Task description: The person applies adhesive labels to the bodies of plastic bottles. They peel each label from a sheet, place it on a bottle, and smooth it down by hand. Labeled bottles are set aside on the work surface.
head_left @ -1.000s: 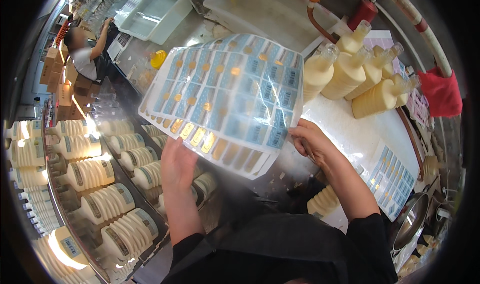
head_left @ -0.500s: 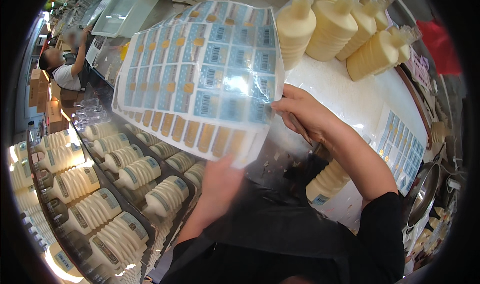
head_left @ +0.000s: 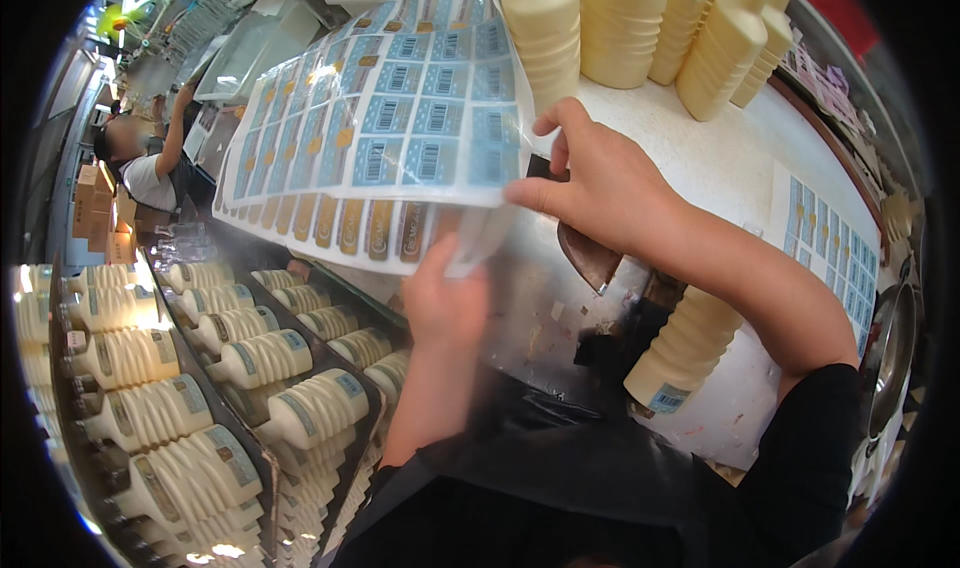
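A stack of clear-backed label sheets (head_left: 400, 158), printed with blue and gold labels, is tilted up in front of me. My left hand (head_left: 447, 298), blurred, grips the lower edge near its right corner, thumb in front. At the right edge is my right hand (head_left: 610, 183), its thumb at the top sheet's lower corner and its index finger raised away from the thumb. A flat dark brown piece (head_left: 590, 258) with a pointed end shows under the right palm, held by fingers I cannot see. Below the right forearm lies a cream ribbed bottle (head_left: 685, 348) with a blue label.
Several cream bottles (head_left: 620, 28) stand at the back of the white table (head_left: 640, 118). Another label sheet (head_left: 830, 248) lies at the right. Crates of labelled bottles (head_left: 240, 353) fill the left. A co-worker (head_left: 150, 163) is at the far left.
The sheets have tilted and moved slightly left. My right index finger has lifted from the sheet edge. The lower corner of the sheets has separated and blurs near my left hand.
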Motion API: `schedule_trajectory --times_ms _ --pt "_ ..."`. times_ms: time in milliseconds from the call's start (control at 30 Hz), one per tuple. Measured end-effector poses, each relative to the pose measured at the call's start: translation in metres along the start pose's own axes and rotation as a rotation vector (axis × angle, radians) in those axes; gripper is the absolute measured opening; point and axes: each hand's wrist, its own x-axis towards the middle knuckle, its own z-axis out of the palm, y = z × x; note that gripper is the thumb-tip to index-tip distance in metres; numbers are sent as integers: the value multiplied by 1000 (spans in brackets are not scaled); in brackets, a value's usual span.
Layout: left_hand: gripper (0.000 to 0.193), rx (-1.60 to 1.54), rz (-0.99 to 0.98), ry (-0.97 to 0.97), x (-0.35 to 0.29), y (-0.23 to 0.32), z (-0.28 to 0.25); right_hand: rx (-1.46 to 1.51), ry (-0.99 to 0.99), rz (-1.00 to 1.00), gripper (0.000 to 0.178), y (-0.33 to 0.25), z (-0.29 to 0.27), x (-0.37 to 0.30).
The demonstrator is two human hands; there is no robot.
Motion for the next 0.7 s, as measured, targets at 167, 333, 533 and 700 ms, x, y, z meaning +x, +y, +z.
schedule_trajectory --times_ms 167,333,533,700 --pt "45 38 31 -75 13 -7 -5 -278 220 -493 53 10 23 -11" --pt "34 -108 -29 -70 36 -7 -36 -359 306 -513 37 9 59 -2" --pt "33 -78 -100 -107 63 -23 -34 -430 392 -548 26 24 55 5" --pt "29 -98 -68 -64 41 -15 -21 -531 366 -525 19 13 59 19"
